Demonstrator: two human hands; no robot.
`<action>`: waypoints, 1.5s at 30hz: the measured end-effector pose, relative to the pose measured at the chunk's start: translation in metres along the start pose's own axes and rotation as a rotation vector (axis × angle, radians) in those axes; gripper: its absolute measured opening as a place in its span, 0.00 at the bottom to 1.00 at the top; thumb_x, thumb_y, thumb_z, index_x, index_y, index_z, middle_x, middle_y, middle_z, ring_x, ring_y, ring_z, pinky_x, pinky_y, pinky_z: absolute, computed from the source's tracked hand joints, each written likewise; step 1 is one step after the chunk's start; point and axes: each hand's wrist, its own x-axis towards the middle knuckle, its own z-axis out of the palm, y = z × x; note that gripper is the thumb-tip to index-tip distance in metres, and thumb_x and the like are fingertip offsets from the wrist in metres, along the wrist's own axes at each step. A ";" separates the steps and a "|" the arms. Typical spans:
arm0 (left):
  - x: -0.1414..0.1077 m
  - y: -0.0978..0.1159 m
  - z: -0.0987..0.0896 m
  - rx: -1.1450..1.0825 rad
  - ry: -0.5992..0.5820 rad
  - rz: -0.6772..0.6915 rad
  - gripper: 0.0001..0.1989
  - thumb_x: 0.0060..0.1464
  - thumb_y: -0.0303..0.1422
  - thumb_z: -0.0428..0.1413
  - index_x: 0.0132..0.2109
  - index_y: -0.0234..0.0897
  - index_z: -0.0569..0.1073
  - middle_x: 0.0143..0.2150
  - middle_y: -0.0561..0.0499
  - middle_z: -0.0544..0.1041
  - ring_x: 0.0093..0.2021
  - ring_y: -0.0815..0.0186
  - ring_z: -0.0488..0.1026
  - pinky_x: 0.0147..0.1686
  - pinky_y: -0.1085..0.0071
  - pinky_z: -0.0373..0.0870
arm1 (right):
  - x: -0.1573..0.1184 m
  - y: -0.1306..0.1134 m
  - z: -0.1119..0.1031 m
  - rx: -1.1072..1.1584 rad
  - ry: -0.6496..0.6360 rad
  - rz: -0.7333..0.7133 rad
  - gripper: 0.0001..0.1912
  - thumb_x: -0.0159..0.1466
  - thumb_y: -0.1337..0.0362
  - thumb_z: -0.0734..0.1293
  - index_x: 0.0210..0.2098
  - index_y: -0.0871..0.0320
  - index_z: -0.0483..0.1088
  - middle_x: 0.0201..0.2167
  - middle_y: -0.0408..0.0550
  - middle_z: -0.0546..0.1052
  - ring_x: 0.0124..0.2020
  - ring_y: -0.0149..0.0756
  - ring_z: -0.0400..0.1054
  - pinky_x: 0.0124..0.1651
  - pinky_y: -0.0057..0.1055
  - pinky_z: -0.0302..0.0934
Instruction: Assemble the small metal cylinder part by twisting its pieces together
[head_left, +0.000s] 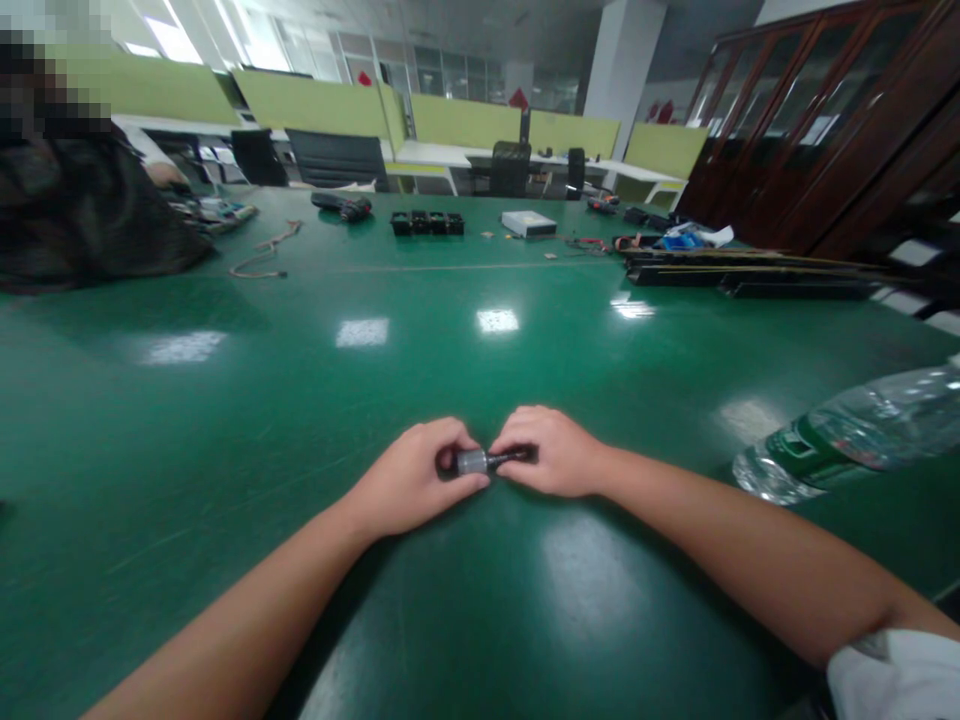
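Green and glossy, the worktop (285, 380) spreads beneath two bare hands; clock positions here are read around the small cylinder (472, 461) near its near edge, with twelve pointing away from the wearer. Far off at ten o'clock, a person in dark clothing (97, 210) is at the worktop's far left. A loose, pale cable (259, 275) curls on the surface at about ten o'clock too, a little nearer the middle.

At nine o'clock, the left hand (409, 480) curls around the cylinder's dark left end, thumb on the near side and fingers on the far side. The cylinder lies sideways, low over the worktop, between the hands; its grey middle shows, but whether it touches the surface cannot be told. A narrow, dark stem (504, 458) runs from it towards three o'clock, where the right hand (559, 450) pinches it in a narrow grip. Farther out at three o'clock, a clear bottle with a green label (832, 440) lies on its side.

The cylinder looks light and stiff, probably smooth enough to turn or slip between dry fingertips. Its thick body seems the surest place to hold, at nine o'clock; the thin stem looks weaker and is better pinched lightly, in line with the body, without sideways bending.
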 end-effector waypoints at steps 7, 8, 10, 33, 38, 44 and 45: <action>0.000 0.001 0.000 0.014 0.004 -0.005 0.10 0.53 0.40 0.61 0.37 0.38 0.73 0.30 0.54 0.73 0.30 0.66 0.69 0.31 0.72 0.62 | 0.000 0.000 0.000 -0.001 -0.009 -0.001 0.08 0.60 0.68 0.70 0.40 0.58 0.77 0.37 0.48 0.80 0.39 0.37 0.71 0.46 0.34 0.63; 0.000 0.001 0.000 0.015 0.000 -0.005 0.10 0.54 0.40 0.61 0.37 0.38 0.73 0.30 0.54 0.73 0.30 0.66 0.69 0.31 0.72 0.62 | 0.000 0.000 0.000 -0.001 -0.011 0.002 0.08 0.60 0.68 0.70 0.40 0.58 0.77 0.37 0.48 0.80 0.39 0.37 0.71 0.46 0.34 0.63; 0.000 0.002 0.000 0.016 -0.006 -0.004 0.11 0.54 0.40 0.60 0.37 0.37 0.73 0.30 0.54 0.73 0.30 0.66 0.69 0.31 0.71 0.62 | 0.000 -0.001 0.000 -0.006 -0.015 0.004 0.08 0.60 0.68 0.70 0.40 0.58 0.77 0.36 0.48 0.80 0.39 0.37 0.71 0.46 0.34 0.62; 0.000 0.001 -0.001 0.015 -0.018 -0.026 0.12 0.54 0.42 0.61 0.36 0.37 0.73 0.30 0.53 0.73 0.31 0.65 0.69 0.31 0.71 0.62 | 0.000 -0.002 -0.002 0.001 0.005 0.004 0.06 0.59 0.67 0.71 0.37 0.58 0.77 0.33 0.47 0.80 0.37 0.36 0.71 0.44 0.34 0.62; 0.000 0.001 -0.001 0.007 -0.017 -0.016 0.11 0.54 0.41 0.60 0.36 0.37 0.73 0.31 0.53 0.73 0.31 0.65 0.70 0.31 0.71 0.62 | 0.000 -0.002 -0.001 0.007 0.006 0.011 0.06 0.59 0.67 0.71 0.37 0.58 0.77 0.33 0.47 0.80 0.37 0.36 0.72 0.44 0.33 0.62; 0.000 0.002 -0.001 0.007 -0.010 -0.007 0.12 0.54 0.42 0.60 0.37 0.37 0.74 0.31 0.53 0.73 0.31 0.65 0.69 0.31 0.71 0.62 | 0.000 -0.001 -0.001 0.007 0.005 0.025 0.06 0.58 0.65 0.72 0.36 0.58 0.77 0.33 0.46 0.80 0.36 0.36 0.72 0.44 0.33 0.62; 0.000 0.002 -0.001 0.007 -0.011 -0.008 0.11 0.54 0.41 0.61 0.36 0.37 0.73 0.30 0.53 0.73 0.31 0.65 0.69 0.31 0.71 0.62 | 0.000 -0.001 -0.001 0.005 0.003 0.028 0.06 0.58 0.65 0.72 0.36 0.58 0.77 0.33 0.46 0.80 0.36 0.36 0.72 0.44 0.33 0.62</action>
